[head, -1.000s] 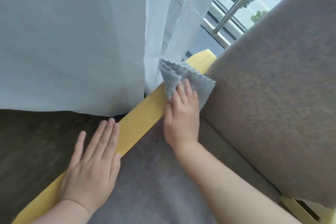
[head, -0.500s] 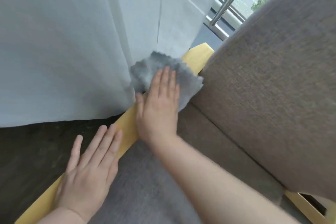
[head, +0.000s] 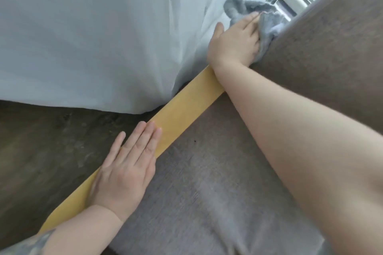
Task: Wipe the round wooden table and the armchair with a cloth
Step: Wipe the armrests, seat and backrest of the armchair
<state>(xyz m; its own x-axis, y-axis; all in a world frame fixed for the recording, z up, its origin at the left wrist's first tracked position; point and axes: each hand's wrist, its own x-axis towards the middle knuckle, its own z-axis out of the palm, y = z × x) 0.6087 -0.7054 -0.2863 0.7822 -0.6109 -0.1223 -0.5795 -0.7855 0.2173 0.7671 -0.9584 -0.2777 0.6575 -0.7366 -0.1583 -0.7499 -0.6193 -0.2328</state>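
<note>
Two hands are working along the armchair (head: 207, 182): the left hand (head: 126, 163) is lying flat and empty, fingers straight, on the yellow wooden armrest (head: 182, 107), while the right hand (head: 236, 41) is pressing the grey cloth (head: 267, 20), fingers extended, at the armrest's far end beside the backrest (head: 323, 58). Being soft, light and limp, the cloth is bunching beyond the fingertips; it probably handles best under a flat palm.

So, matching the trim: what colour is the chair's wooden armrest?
Light yellow wood armrest, clearest in the head view.
</note>
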